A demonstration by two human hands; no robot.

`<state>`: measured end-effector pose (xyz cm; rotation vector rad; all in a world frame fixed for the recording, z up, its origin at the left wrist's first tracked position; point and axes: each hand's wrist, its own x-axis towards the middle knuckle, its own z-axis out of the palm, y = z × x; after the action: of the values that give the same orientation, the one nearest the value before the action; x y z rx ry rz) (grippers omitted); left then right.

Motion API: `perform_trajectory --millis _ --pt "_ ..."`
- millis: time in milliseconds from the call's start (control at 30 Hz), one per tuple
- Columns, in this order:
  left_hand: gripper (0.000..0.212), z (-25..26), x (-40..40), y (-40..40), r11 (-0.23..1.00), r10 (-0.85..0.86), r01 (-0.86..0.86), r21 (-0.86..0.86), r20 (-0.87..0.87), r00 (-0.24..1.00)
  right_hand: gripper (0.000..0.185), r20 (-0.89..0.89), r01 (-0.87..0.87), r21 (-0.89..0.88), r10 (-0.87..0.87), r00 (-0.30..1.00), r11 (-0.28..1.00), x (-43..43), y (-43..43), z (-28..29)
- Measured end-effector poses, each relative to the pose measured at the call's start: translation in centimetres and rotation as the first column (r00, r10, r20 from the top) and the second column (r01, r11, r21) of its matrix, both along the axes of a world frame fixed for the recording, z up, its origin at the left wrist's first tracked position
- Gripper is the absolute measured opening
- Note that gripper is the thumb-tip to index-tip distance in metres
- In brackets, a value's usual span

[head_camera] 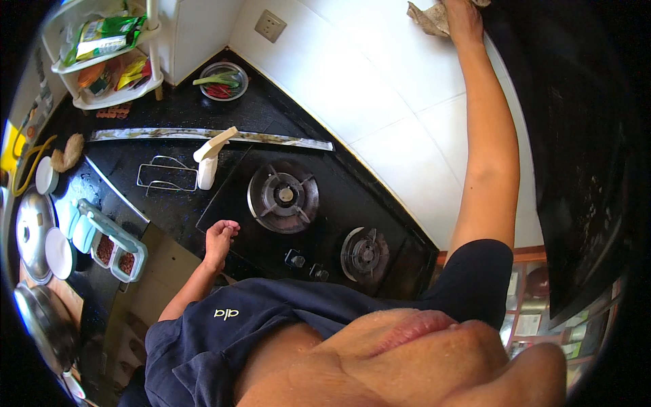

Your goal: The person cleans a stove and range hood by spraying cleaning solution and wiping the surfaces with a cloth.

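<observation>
My right hand (465, 24) is at the top of the view, stretched high up the white tiled wall (376, 76). It grips a brownish rag (431, 18), which lies against the tiles beside the dark range hood (574, 152). Down at the counter's front edge, my left hand (222, 241) hangs with its fingers curled together and nothing visible in them. Closest to it is the black gas stove (239, 203), whose larger burner (286, 195) sits just beyond. A smaller burner (366, 253) and two control knobs (296, 259) are further right.
A spray bottle (207, 170) stands by a wire rack (167, 175). Behind runs a foil-like strip (213, 135). A bowl of vegetables (224, 94) sits in the corner, near a white shelf (119, 96). Leftward are an open seasoning box (135, 272), a metal lid (35, 231) and a pan (48, 325).
</observation>
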<state>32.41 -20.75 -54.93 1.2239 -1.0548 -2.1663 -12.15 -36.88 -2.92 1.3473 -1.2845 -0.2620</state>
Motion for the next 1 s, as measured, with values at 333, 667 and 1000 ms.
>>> perform_trajectory --millis 333,667,1000 --pt "0.018 1.7 -2.7 1.9 0.995 -0.085 0.084 -0.046 -0.023 0.996 0.047 -0.012 0.094 0.030 -0.094 0.996 0.995 -7.3 14.7 -0.1" --pt "0.016 1.3 -3.1 6.3 0.989 -0.149 0.148 -0.021 -0.075 0.986 0.042 0.515 0.161 -0.116 -0.079 0.854 0.980 -8.1 28.5 -2.6" --pt "0.016 1.5 -1.9 6.0 0.986 -0.162 0.161 -0.045 -0.019 0.987 0.047 0.046 0.420 -0.868 0.885 -0.463 0.265 -18.6 31.6 -1.4"
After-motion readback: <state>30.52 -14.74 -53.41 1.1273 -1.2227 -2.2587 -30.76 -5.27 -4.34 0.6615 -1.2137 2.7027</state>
